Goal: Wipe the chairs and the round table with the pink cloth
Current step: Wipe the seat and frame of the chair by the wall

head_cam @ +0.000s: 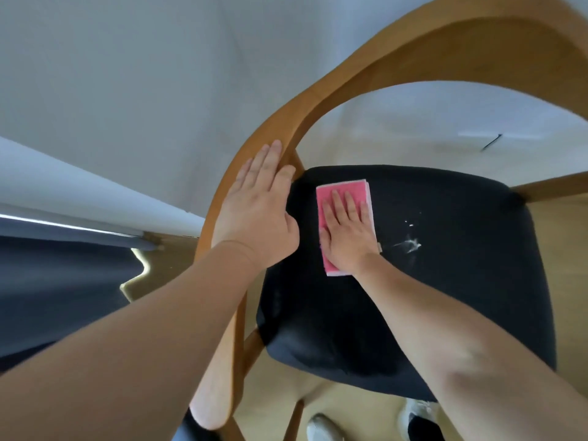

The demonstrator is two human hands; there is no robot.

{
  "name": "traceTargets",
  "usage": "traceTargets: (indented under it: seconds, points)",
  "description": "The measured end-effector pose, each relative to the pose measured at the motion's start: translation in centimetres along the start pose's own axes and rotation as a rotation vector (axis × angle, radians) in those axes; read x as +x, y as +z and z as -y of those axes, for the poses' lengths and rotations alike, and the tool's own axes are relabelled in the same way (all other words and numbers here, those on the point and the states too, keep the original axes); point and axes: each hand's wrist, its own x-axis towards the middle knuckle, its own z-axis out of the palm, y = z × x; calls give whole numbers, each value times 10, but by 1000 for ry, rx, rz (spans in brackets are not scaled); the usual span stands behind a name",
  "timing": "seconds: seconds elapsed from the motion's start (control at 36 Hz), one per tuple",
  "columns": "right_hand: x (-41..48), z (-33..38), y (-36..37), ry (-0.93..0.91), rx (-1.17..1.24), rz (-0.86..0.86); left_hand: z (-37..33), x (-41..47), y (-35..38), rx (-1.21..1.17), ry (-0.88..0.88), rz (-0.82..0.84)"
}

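Below me stands a chair with a curved wooden frame (366,68) and a black padded seat (445,281). A folded pink cloth (342,190) lies flat on the seat's far left part. My right hand (346,233) presses on the cloth with straight fingers. My left hand (257,205) rests flat on the wooden armrest at the seat's left, fingers straight. White smears (410,245) mark the seat just right of the cloth. No round table is in view.
A white wall (143,74) rises behind the chair. A dark grey curtain or fabric (63,281) hangs at the left. The floor (350,409) is light wood; my shoes (420,418) show below the seat's front edge.
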Motion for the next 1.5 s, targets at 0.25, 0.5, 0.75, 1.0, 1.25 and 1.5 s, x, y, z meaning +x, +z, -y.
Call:
traceTargets:
  seconds: [0.25,0.5,0.75,1.0,1.25,1.5]
  points:
    - [77,5,-33,29,17,10,2,-1,0,-24,38,6]
    - [58,-33,-30,83,-2,-26,1,-1,1,-10,68,-17]
    - [-19,-59,-1,192,-25,-26,1,-1,1,56,94,16]
    - [-141,-32,46,279,20,79,-2,-2,-2,125,270,33]
    - [-210,-10,54,272,61,98,-1,-2,-5,211,332,84]
    - [-167,-32,55,253,15,98,-1,0,-4,220,321,107]
